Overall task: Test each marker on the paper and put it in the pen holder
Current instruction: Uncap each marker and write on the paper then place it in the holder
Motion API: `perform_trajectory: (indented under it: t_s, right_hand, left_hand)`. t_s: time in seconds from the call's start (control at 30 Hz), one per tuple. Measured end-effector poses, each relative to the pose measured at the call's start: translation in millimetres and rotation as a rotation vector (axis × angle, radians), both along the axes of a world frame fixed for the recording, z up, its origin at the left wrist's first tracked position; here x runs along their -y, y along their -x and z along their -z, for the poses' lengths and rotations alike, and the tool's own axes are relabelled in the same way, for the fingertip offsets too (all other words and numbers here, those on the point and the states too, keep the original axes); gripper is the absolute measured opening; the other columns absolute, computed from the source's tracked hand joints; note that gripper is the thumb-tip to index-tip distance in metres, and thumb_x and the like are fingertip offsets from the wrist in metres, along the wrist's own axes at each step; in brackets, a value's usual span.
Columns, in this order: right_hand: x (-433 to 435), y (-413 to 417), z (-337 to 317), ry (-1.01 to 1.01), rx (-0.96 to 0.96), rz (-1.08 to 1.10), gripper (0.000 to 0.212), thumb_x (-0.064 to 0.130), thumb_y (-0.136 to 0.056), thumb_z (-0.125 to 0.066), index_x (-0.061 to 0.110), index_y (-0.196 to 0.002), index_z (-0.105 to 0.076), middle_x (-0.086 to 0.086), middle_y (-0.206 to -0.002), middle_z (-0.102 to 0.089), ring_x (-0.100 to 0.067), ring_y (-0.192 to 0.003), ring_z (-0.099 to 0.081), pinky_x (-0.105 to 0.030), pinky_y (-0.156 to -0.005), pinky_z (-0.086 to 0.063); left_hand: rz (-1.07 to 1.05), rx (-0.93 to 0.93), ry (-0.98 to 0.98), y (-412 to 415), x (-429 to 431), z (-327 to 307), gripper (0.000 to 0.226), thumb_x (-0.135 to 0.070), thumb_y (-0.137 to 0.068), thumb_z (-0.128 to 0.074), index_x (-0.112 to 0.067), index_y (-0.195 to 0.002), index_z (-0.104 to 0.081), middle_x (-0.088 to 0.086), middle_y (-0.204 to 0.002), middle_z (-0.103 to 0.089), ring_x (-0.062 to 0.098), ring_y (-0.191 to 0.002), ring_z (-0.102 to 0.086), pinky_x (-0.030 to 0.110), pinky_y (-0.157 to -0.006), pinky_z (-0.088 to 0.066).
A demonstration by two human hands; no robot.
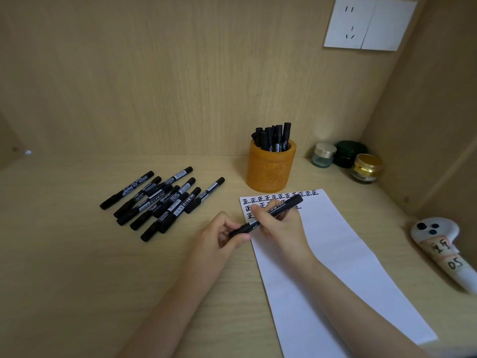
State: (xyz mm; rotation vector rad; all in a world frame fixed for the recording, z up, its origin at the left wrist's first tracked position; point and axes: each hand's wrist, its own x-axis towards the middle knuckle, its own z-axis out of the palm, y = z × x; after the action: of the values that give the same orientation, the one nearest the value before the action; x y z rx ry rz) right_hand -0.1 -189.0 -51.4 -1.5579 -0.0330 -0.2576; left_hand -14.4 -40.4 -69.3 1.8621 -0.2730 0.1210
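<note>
Held marker: one black marker (293, 202), slanted over the top-left corner of the white paper sheet (335, 254); the left hand (222, 236) pinches its lower end in its fingers, and the right hand (281, 226) has its fingers wrapped round the barrel.
Loose black markers (165, 202): about nine, overlapping, left of the sheet.
Orange carved pen holder (269, 171): one, just behind the sheet, holding a cluster of markers, count unclear.
Small lidded jars (347, 155): three, in the rear right corner.
Desk (77, 267): pale wood, with matching panel walls.
White wall socket (370, 23): one.

The right hand (280, 223) covers part of the characters at the paper's (335, 267) far edge and the middle of the marker (293, 202). The paper's near end runs off the picture. The pen holder (269, 171) hides the standing markers' (277, 135) lower halves.
</note>
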Motion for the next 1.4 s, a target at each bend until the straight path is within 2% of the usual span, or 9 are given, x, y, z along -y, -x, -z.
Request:
perform_trajectory:
  t_s: [0.27, 0.4, 0.67, 0.77, 0.87, 0.93, 1.07, 1.2, 1.4]
  right_hand:
    - [-5, -1, 2, -0.037, -0.001, -0.019, 0.035, 0.003, -0.090, -0.061, 0.003, -0.060, -0.043, 0.000, -0.045, -0.031, -0.011, -0.042, -0.027, -0.020, -0.045, -0.025]
    - [-6, 0, -2, -0.030, -0.011, -0.059, 0.047, 0.010, -0.091, -0.063, 0.013, -0.053, -0.035, 0.005, -0.042, -0.031, -0.008, -0.039, -0.026, -0.017, -0.043, -0.025]
    - [0, 9, -16, 0.212, -0.203, -0.090, 0.059, 0.061, -0.079, -0.053, 0.010, -0.050, -0.054, -0.001, -0.042, -0.047, -0.008, -0.040, -0.043, -0.013, -0.045, -0.035]
    - [6, 14, -15, 0.253, 0.011, -0.013, 0.045, 0.045, -0.082, -0.064, 0.009, -0.057, -0.053, 0.006, -0.050, -0.044, -0.007, -0.049, -0.039, -0.016, -0.053, -0.033]
    - [15, 10, -16, 0.539, 0.295, -0.008, 0.015, 0.026, -0.082, -0.074, 0.015, -0.086, -0.065, 0.013, -0.078, -0.048, -0.010, -0.061, -0.044, -0.016, -0.060, -0.037]
    - [20, 4, -13, 0.767, 0.416, -0.032, 0.022, 0.029, -0.082, -0.071, 0.018, -0.101, -0.066, 0.015, -0.093, -0.046, -0.009, -0.066, -0.048, -0.021, -0.065, -0.043]
    - [25, 1, -6, 0.998, 0.524, -0.023, 0.019, 0.028, -0.084, -0.066, 0.017, -0.099, -0.068, 0.007, -0.095, -0.054, 0.005, -0.069, -0.042, -0.024, -0.059, -0.044]
    - [24, 3, -2, 0.976, 0.509, -0.063, 0.014, 0.023, -0.086, -0.067, 0.014, -0.097, -0.065, 0.006, -0.092, -0.054, -0.001, -0.067, -0.043, -0.023, -0.060, -0.042]
    - [27, -9, -26, 0.659, 0.384, 0.034, 0.010, 0.011, -0.086, -0.070, 0.012, -0.093, -0.062, 0.003, -0.084, -0.058, -0.001, -0.064, -0.052, -0.009, -0.061, -0.038]
  left_hand:
    - [-0.013, 0.049, 0.005, 4, 0, -4, 0.028, -0.020, -0.077, -0.073, -0.039, -0.070, -0.054, -0.013, -0.075, -0.065, -0.001, -0.064, -0.052, 0.028, -0.067, -0.046]
    - [-0.044, 0.052, 0.040, 3, 0, -4, 0.022, -0.019, -0.077, -0.074, -0.029, -0.073, -0.054, -0.009, -0.075, -0.066, 0.013, -0.069, -0.058, 0.034, -0.071, -0.049]
    - [-0.096, 0.067, 0.080, 4, -1, -7, 0.010, -0.021, -0.084, -0.067, -0.022, -0.088, -0.058, -0.008, -0.082, -0.070, 0.011, -0.079, -0.064, 0.031, -0.074, -0.050]
    - [-0.122, 0.076, 0.083, 4, -1, -9, 0.009, -0.023, -0.085, -0.064, -0.022, -0.091, -0.057, -0.013, -0.080, -0.070, 0.007, -0.077, -0.064, 0.029, -0.074, -0.050]
    - [-0.116, 0.078, 0.065, 5, -1, -9, 0.012, -0.031, -0.084, -0.063, -0.026, -0.092, -0.057, -0.015, -0.079, -0.069, 0.014, -0.077, -0.064, 0.039, -0.075, -0.052]
    - [-0.106, 0.089, 0.048, 6, -1, -10, 0.011, -0.035, -0.083, -0.062, -0.030, -0.091, -0.057, -0.016, -0.078, -0.069, 0.016, -0.077, -0.065, 0.044, -0.074, -0.053]
    - [-0.106, 0.100, 0.070, 7, -1, -12, 0.006, -0.024, -0.086, -0.061, -0.030, -0.089, -0.059, -0.013, -0.079, -0.068, 0.008, -0.077, -0.065, 0.040, -0.076, -0.053]
    - [-0.097, 0.115, 0.106, 7, -1, -12, 0.009, -0.021, -0.088, -0.060, -0.027, -0.093, -0.062, -0.009, -0.080, -0.069, 0.012, -0.079, -0.065, 0.041, -0.079, -0.053]
    - [-0.101, 0.095, 0.091, 6, -3, -10, 0.013, -0.026, -0.092, -0.051, -0.032, -0.101, -0.057, -0.011, -0.083, -0.067, 0.010, -0.080, -0.061, 0.033, -0.077, -0.051]
